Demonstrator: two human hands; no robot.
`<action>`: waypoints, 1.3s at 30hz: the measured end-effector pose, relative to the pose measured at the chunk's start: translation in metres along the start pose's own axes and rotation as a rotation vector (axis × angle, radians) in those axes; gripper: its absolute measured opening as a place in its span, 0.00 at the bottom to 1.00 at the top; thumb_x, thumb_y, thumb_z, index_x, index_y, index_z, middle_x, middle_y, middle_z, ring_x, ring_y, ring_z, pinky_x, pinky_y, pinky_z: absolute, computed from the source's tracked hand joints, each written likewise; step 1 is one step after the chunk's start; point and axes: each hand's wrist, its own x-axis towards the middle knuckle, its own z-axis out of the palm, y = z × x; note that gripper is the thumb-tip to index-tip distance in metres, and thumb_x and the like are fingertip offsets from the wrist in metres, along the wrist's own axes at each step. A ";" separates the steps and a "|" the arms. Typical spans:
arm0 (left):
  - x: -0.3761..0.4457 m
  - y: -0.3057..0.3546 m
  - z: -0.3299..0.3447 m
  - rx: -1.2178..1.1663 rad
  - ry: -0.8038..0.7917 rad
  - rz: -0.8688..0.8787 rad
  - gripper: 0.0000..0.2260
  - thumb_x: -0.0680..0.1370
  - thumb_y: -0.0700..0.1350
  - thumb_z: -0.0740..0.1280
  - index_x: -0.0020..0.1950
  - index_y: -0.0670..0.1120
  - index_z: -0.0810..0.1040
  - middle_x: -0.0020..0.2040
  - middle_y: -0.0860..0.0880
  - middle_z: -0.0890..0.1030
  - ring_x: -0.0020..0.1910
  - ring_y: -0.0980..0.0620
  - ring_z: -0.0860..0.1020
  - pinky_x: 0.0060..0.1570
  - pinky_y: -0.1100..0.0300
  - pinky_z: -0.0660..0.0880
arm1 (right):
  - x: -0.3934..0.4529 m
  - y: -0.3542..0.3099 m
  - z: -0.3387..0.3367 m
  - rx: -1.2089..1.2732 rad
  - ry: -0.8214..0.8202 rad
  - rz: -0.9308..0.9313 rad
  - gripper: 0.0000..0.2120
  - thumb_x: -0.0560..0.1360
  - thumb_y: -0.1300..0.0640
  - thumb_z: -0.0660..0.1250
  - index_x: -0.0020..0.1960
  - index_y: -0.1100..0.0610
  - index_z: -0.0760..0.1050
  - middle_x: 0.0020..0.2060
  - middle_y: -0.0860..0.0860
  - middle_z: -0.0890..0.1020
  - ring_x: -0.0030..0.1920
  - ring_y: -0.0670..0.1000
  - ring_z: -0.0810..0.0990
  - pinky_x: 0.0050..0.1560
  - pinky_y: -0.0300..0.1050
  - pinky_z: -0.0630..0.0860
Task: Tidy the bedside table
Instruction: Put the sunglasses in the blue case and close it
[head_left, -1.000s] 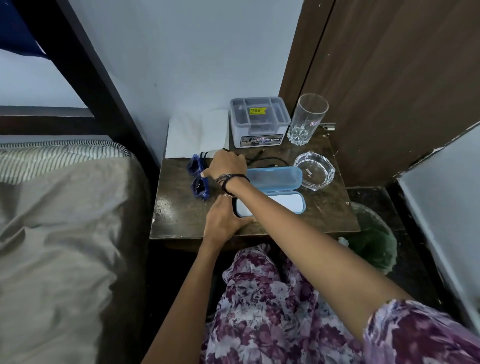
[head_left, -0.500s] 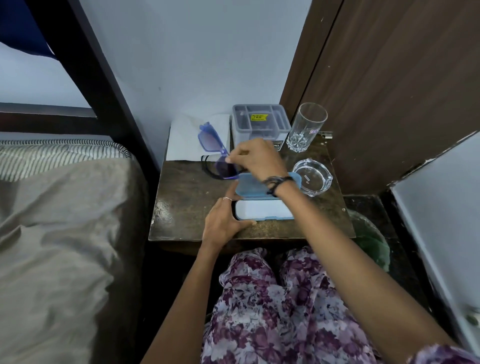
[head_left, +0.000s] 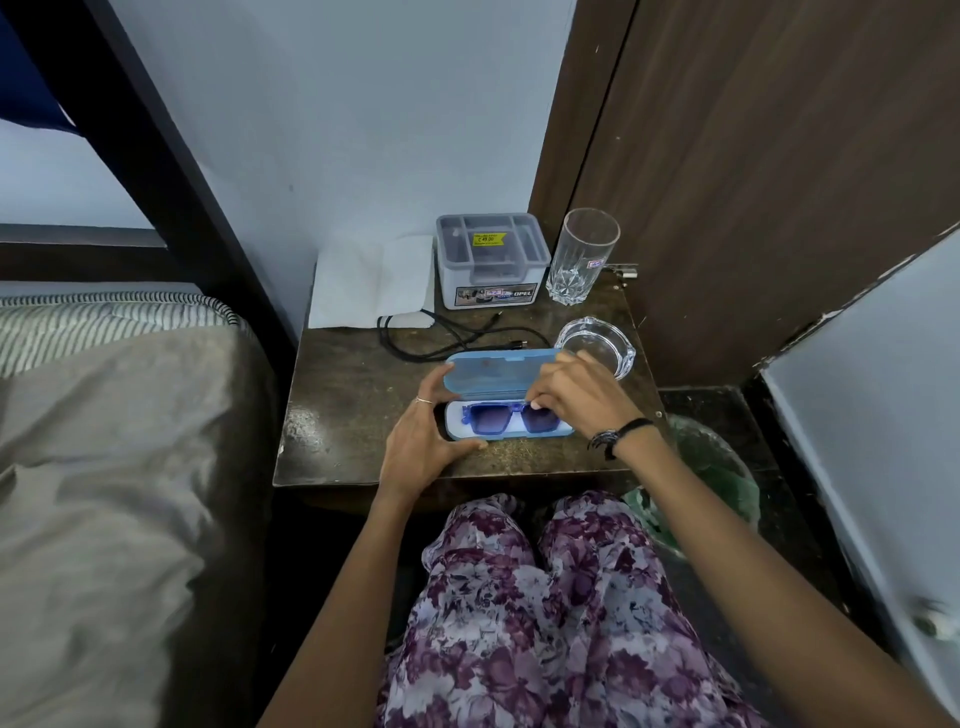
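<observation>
Head camera, looking down at a dark wooden bedside table (head_left: 363, 395) set between a bed on your left and a brown door on your right.

At the front centre of the table lies a light blue glasses case (head_left: 493, 376), its lid raised and tilted back. Blue-framed sunglasses (head_left: 506, 418) lie folded in the white-lined lower half, lenses facing up.

Your left hand (head_left: 423, 441) cups the left end of the case: the thumb lies along its front edge and the fingers reach up beside the lid's left corner, so the hand grips the case. A thin ring shows on one finger.

Your right hand (head_left: 576, 397) comes in from the right with its fingers curled, pinching the right end of the sunglasses inside the case. A dark bracelet sits on that wrist.

Behind the case a black cable (head_left: 431, 338) lies in loose loops. At the back edge, from left to right, are a folded white paper (head_left: 371, 280) leaning against the wall, a grey compartment box (head_left: 491, 260) with a yellow price sticker, and a tall clear drinking glass (head_left: 584, 257). A clear glass ashtray (head_left: 597, 340) sits just beyond your right hand.

Your floral-print trousers fill the lower frame, and a green bin (head_left: 717, 483) stands on the floor to the right of the table.
</observation>
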 end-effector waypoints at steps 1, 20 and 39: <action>0.000 0.000 0.000 -0.002 0.003 0.000 0.44 0.61 0.53 0.78 0.69 0.64 0.55 0.55 0.64 0.77 0.59 0.56 0.76 0.50 0.54 0.74 | 0.000 0.001 0.002 0.009 -0.002 0.010 0.11 0.77 0.56 0.60 0.53 0.52 0.81 0.49 0.51 0.81 0.54 0.53 0.72 0.58 0.46 0.61; 0.004 -0.003 0.004 -0.017 0.024 -0.067 0.57 0.62 0.53 0.79 0.76 0.55 0.40 0.55 0.54 0.81 0.58 0.49 0.79 0.51 0.52 0.75 | -0.017 0.012 0.027 0.060 0.387 -0.082 0.13 0.75 0.52 0.60 0.54 0.55 0.78 0.48 0.50 0.82 0.47 0.53 0.79 0.49 0.48 0.75; -0.001 -0.030 0.020 0.772 0.037 0.569 0.26 0.79 0.61 0.48 0.75 0.55 0.52 0.75 0.48 0.63 0.73 0.51 0.57 0.71 0.48 0.53 | -0.019 0.000 0.081 -0.068 0.272 -0.074 0.34 0.77 0.41 0.53 0.73 0.63 0.56 0.73 0.58 0.63 0.73 0.53 0.61 0.76 0.47 0.51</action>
